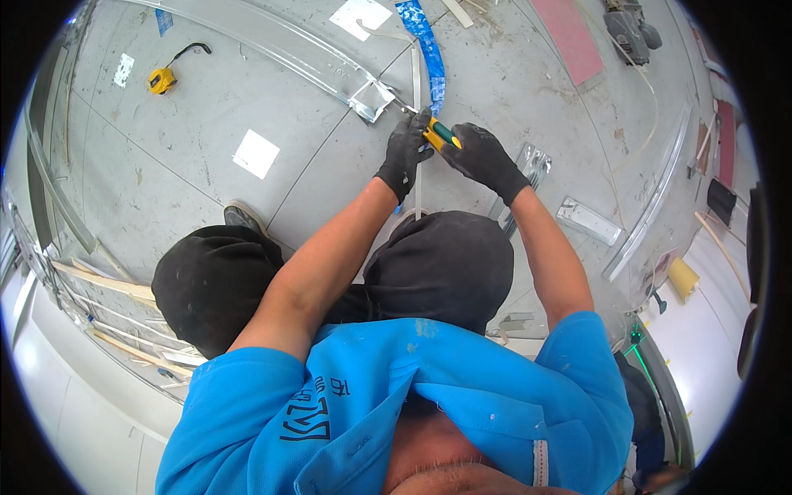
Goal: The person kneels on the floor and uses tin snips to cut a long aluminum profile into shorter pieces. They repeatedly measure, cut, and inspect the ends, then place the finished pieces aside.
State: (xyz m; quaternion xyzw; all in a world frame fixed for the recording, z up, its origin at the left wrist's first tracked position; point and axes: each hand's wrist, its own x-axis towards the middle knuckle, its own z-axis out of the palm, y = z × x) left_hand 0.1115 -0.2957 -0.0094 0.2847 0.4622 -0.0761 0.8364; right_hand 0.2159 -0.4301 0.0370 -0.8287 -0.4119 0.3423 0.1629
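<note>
Both of my hands wear black gloves and meet in front of my knees. My right hand [481, 155] is closed round the back of the snips [441, 134], which have yellow and green handles. Against the front of the same handles, my left hand [405, 148] is closed too, its fingers partly hiding the tool. The metal end of the snips points at the cut end of a long silvery metal channel [326, 70] lying on the floor. Whether the jaws touch the channel I cannot make out.
A blue plastic strip [425, 54] lies beyond my hands. At the far left is a yellow tape measure [162, 80]. Short metal pieces [588, 219] lie to the right, a pink board [567, 37] farther off. Wooden strips [111, 283] are stacked by my left knee.
</note>
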